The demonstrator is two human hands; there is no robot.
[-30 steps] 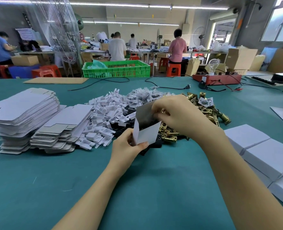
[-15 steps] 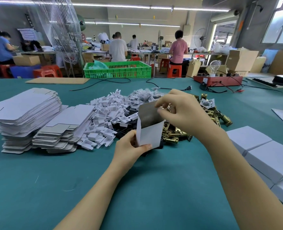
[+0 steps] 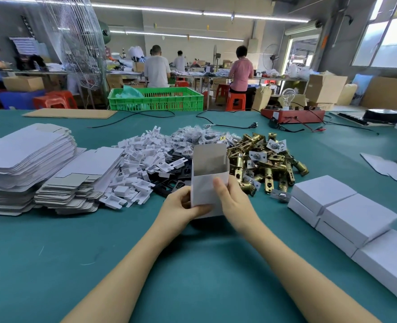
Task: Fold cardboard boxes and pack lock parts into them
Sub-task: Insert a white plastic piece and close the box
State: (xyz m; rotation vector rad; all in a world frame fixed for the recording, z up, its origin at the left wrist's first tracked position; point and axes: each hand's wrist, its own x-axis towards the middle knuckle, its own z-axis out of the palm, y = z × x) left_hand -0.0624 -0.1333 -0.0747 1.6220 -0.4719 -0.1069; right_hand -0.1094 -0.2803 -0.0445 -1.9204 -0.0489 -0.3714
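A: Where is the box (image 3: 208, 183)?

B: Dead centre, just above the desk (image 3: 192, 264), standing upright: long axis from 6 to 12 o'clock, open mouth at 12, grey inside showing.

A: And the grip?

B: Both hands clasp its lower half. The left hand (image 3: 181, 206) curls round the corner at 7 o'clock, thumb along the bottom edge. The right hand (image 3: 233, 199) wraps the side at 4 o'clock, thumb pressed on the front face.

A: So the parts lie which way?

B: The brass latch pile (image 3: 262, 164) starts just beside the box at 2 o'clock, so the right hand is nearer to it. The white plastic pieces (image 3: 141, 164) and black plates (image 3: 176, 171) lie at 10 o'clock, nearer the left.

A: Further out?

B: Flat blanks (image 3: 27, 157) at 9 o'clock, closed white boxes (image 3: 346, 215) at 3 to 4.

A: Next move?

B: I'd guess one hand lets go to fetch a part while the other holds the mouth up.
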